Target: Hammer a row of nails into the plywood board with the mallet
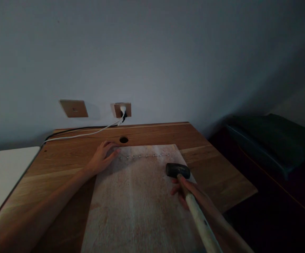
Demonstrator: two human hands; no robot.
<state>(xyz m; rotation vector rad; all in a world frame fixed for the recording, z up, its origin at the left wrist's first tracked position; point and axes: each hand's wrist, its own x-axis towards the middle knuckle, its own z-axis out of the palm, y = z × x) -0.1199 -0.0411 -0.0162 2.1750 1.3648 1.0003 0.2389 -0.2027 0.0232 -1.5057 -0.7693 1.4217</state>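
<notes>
While the left hand (104, 157) lies at the far left corner of a worn, pale wooden board (131, 203), its thumb spread apart from the fingers and pointing right, the right hand (195, 193) is wrapped around the handle (198, 215) of a black-headed mallet (178, 170), close below the head. The board lies on a brown wooden table (215, 160), and the mallet's head is over its far right part; whether the two touch, I cannot tell. A row of small nails (146, 155) runs left to right along the board's far edge, its left end just beside the left thumb. Beyond the board, the table has a round dark hole (124, 140). On the wall (152, 63) behind are a blank-looking plate (74, 108) to the left and a socket (128, 109) with a white plug (123, 109) in it; a white cable (75, 136) and a black cable (73, 129) run left along the table's far side. A white surface (10, 179) stands at the left, and a dark green object (273, 137), too dim to identify, at the far right.
</notes>
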